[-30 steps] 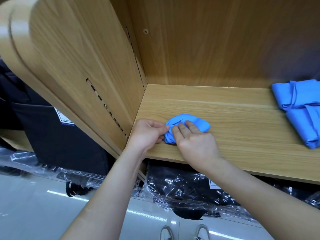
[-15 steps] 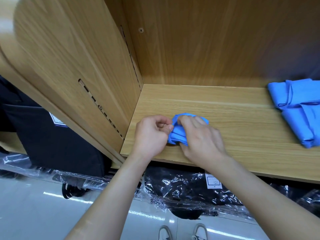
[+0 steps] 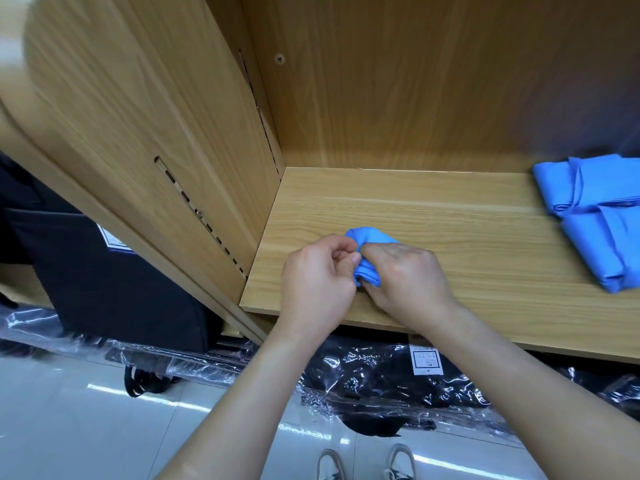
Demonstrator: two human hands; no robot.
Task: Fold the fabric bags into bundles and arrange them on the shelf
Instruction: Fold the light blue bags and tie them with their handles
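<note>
Fingers of the left hand (image 3: pixel 312 275) and right hand (image 3: pixel 408 276) curled and pinched a small crumpled blue fabric bundle (image 3: pixel 372 236), which sat near the front-left corner of the light wooden shelf (image 3: pixel 467 237).

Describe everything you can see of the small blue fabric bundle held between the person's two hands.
The blue fabric bundle is a small, bright blue wad of soft, thin-looking cloth, creased and bunched into a rounded lump. It sits on the wooden shelf board, towards its front left corner. The right hand curls over its right and near sides and hides much of it. The left hand pinches its left edge. No handles or print show.
</note>
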